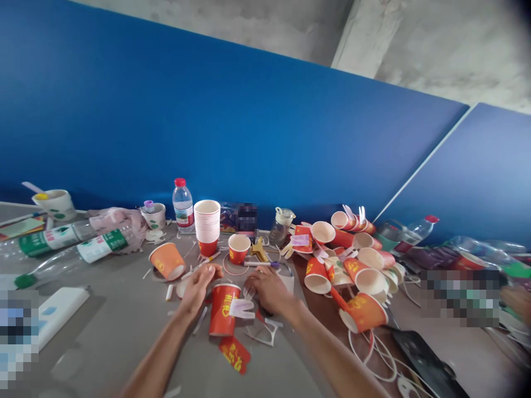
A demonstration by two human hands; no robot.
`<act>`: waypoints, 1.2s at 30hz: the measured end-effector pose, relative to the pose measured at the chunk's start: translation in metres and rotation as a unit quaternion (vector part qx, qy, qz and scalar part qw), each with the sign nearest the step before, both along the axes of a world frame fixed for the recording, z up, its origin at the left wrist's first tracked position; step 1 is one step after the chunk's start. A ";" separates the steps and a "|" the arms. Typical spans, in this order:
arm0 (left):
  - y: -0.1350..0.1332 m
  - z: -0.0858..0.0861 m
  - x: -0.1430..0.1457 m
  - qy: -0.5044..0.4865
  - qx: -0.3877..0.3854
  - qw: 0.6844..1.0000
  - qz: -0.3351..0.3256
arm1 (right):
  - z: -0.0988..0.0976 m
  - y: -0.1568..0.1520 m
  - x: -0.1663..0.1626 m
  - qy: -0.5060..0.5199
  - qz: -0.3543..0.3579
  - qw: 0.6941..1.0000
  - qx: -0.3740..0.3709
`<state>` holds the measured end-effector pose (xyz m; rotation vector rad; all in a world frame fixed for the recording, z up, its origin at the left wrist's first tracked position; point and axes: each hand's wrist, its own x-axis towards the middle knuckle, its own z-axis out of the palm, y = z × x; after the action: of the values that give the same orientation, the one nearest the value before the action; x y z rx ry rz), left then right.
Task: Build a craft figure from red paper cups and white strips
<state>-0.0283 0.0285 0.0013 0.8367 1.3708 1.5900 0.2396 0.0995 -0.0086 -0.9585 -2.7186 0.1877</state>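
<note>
A red paper cup [219, 320] with yellow lettering stands upright between my hands. A pale paper cutout with finger-like strips [241, 309] sticks out from its right side. My left hand [199, 283] is just left of the cup's rim, fingers loosely bent and apart, holding nothing I can see. My right hand [267, 288] is low over the table to the cup's right, fingers curled down by whitish scraps; what they hold, if anything, is hidden. In front of the cup lies a red paper cutout [236, 355] with yellow lettering.
Behind the hands stand a stack of paper cups [207, 221], a small red cup [239, 250] and a water bottle [183, 207]. An orange cup [167, 261] lies tipped at left. A heap of cups [369, 281] fills the right, near white cables [379, 359]. Green-labelled bottles [102, 246] lie left.
</note>
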 end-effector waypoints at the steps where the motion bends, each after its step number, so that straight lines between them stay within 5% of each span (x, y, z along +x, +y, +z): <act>1: 0.000 0.001 0.000 0.001 0.000 1.000 -0.003 | 0.002 0.003 -0.001 -0.003 0.012 1.000 -0.003; 5: -0.002 0.005 0.000 0.009 0.002 1.000 -0.029 | 0.007 0.014 -0.009 0.009 0.032 0.999 -0.027; 12: -0.003 0.009 0.001 0.015 0.008 0.999 -0.037 | 0.018 0.033 -0.017 0.184 -0.033 0.976 -0.111; 18: -0.006 0.018 0.000 0.025 0.002 0.998 -0.064 | 0.032 0.027 0.000 0.386 -0.139 0.897 -0.163; 24: -0.007 0.019 0.003 0.038 -0.024 0.993 -0.107 | 0.029 -0.006 0.012 0.455 -0.204 0.834 -0.234; 33: -0.013 0.031 0.002 0.120 -0.015 0.983 -0.141 | 0.011 -0.030 0.019 0.450 -0.225 0.823 -0.265; 36: -0.013 0.024 0.000 0.126 -0.021 0.982 -0.142 | -0.002 -0.034 0.020 0.452 -0.237 0.841 -0.178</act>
<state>-0.0282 0.0159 0.0255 1.1829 1.3816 1.2622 0.2593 0.0653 -0.0104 -1.1974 -1.5542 0.8271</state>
